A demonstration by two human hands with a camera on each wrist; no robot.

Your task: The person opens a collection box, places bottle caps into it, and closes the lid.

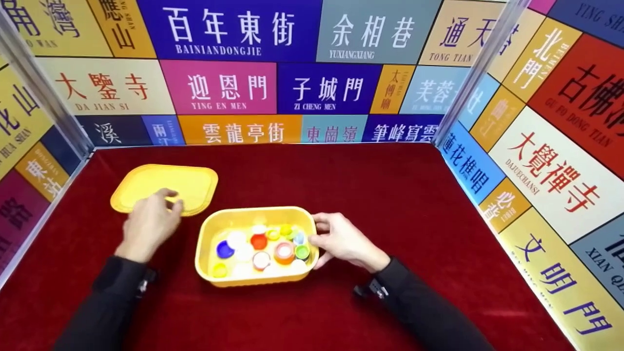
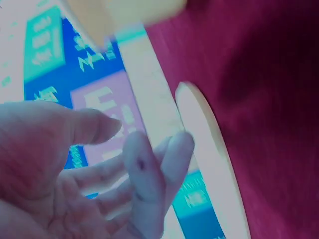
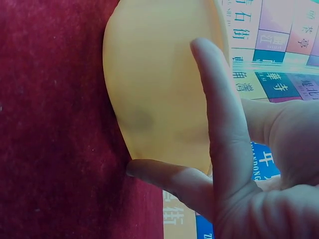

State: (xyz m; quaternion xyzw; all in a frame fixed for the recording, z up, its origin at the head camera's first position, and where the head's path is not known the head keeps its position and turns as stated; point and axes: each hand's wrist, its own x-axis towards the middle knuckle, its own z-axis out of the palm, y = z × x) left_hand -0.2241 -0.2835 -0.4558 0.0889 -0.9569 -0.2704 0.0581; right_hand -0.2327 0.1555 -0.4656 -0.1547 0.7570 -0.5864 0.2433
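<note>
A yellow plastic box (image 1: 207,229) stands without its lid on the red cloth, holding several bottle caps in blue, red, white, green and yellow. My right hand (image 1: 348,241) grips the box's right end, its fingers spread along the rim and outer wall. In the right wrist view, fingers lie against the box wall (image 3: 159,74). The yellow lid (image 1: 161,183) lies flat at the back left. My left hand (image 1: 153,224) hovers by the lid's front edge, fingers loosely bent. Nothing is between the left hand's fingertips (image 2: 184,142) in the left wrist view, where the lid (image 2: 212,144) shows edge-on behind them.
Red cloth (image 1: 380,185) covers the table. Colourful panels (image 1: 219,87) printed with characters stand upright along the back and both sides, with metal posts (image 1: 475,73) at the corners. Black sleeves and wrist-worn devices (image 1: 375,287) cover both forearms.
</note>
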